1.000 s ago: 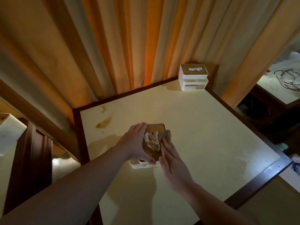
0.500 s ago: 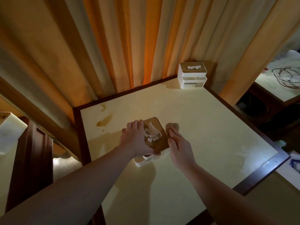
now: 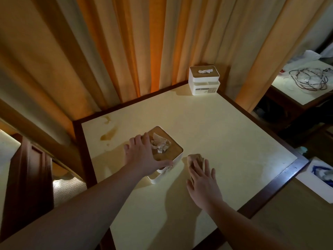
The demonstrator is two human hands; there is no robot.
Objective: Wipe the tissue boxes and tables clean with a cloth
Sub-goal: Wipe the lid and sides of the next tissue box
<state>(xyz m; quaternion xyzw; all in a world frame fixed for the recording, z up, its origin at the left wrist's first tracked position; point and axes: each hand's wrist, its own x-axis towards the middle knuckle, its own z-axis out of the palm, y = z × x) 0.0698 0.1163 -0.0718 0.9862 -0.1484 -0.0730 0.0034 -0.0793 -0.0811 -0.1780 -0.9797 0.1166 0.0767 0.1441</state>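
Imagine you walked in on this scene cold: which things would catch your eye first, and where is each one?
Most striking are the two hands at the table's middle: the left hand grips the near tissue box from above, while the right hand presses a brown cloth flat on the cream table beside it. Next come the brown stains near the far left corner, and the second tissue box at the far corner, against the orange curtains.
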